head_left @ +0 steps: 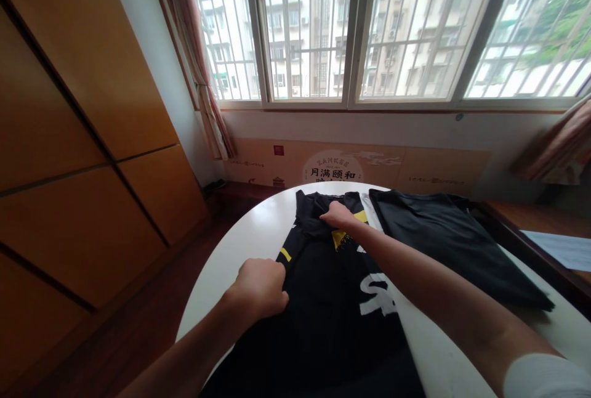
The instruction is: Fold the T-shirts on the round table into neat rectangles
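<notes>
A black T-shirt [323, 312] with yellow and white print is spread on a round white table [258, 225], its near end running out of the bottom of the view. My left hand [262, 287] is closed on the shirt's left edge, just below a short yellow stripe. Farther up, my right hand [338, 215] grips the fabric near the top, beside a yellow patch, with the fingertips partly hidden. Folds bunch up around the right hand. To the right lies a second black garment [443, 238], laid flat, with a strip of white cloth between the two.
A brown wooden surface with white paper [561, 247] adjoins the table on the right. Wooden cabinets [87, 108] stand at the left. Beyond the table are a printed cardboard panel [434, 167], curtains [207, 108] and a barred window.
</notes>
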`<state>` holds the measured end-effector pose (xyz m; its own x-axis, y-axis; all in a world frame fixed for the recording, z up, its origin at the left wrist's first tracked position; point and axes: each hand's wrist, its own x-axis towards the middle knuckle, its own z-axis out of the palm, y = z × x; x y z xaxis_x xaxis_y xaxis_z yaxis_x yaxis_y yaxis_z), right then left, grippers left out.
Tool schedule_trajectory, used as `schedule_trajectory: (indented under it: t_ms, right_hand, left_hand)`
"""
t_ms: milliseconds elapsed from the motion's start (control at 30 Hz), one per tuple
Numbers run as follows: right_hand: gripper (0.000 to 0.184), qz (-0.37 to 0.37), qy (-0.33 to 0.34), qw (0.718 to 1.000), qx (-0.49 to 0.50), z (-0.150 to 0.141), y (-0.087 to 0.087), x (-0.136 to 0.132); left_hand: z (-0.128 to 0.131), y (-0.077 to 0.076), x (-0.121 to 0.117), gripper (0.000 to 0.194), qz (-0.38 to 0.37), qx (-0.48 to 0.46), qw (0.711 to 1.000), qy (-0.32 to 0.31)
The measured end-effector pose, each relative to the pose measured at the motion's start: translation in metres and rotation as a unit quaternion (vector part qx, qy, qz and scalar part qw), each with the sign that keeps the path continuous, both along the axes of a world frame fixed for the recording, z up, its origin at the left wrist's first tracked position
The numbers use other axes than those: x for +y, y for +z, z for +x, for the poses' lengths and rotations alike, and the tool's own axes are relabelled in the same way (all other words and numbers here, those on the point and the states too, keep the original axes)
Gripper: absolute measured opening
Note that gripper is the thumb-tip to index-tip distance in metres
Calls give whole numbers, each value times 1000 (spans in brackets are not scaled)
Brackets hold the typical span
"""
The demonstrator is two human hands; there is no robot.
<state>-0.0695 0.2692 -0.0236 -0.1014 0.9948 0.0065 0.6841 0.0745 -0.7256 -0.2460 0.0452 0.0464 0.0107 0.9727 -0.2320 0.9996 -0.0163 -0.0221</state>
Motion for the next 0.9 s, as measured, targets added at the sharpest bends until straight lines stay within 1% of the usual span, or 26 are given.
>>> schedule_trajectory:
  t_ms: [100,167,233,300,400,433,500,533,567,633,667,733,767,833,900]
  right_hand:
    - [10,27,10,999,-29,0,2,4]
    - [15,53,3,998,-38,0,5,7]
    - [24,74,-17,996,-44,1,9,11]
    - [32,87,-38,994,-46,5,15,17]
    - [38,95,-50,993,-49,16,24,28]
    - [38,93,-47,993,-50,21,26,31]
    - [38,79,-32,995,-55,31,26,36]
    - [38,68,-21,996,-58,36,24,37]
    - [37,58,-10,996,-60,41,21,38]
    - [29,48,4,997,-60,48,12,39]
    - [23,50,3,997,-59,50,8,40]
    - [13,62,-11,997,-54,54,-2,42]
    - [11,69,-22,996,-51,55,-6,43]
    - [15,75,-41,995,-46,56,-13,48]
    - [20,72,-49,995,-43,56,-17,53]
  left_hand:
    - [1,9,-11,24,-36,61,997,-27]
    - [4,13,-16,26,-37,64,997,-30]
    - [10,16,-19,27,-22,36,998,-42]
    - [20,19,-20,30,-9,-22,998,-63]
    - [39,22,-24,37,2,-111,990,-87]
    - [44,22,-26,41,-1,-120,988,-96]
    - [50,22,-33,50,-30,-95,987,-126]
    - [51,22,-37,51,-53,-68,986,-144]
    - [50,23,-42,47,-76,-39,983,-163]
    - [44,25,-52,35,-113,1,975,-193]
    - [40,27,-56,32,-121,8,972,-199]
    - [33,30,-66,29,-133,3,974,-184]
    - [30,32,-71,31,-137,-3,976,-167]
    - [28,35,-79,44,-141,-16,979,-147]
    - [31,39,-85,57,-156,-33,973,-168]
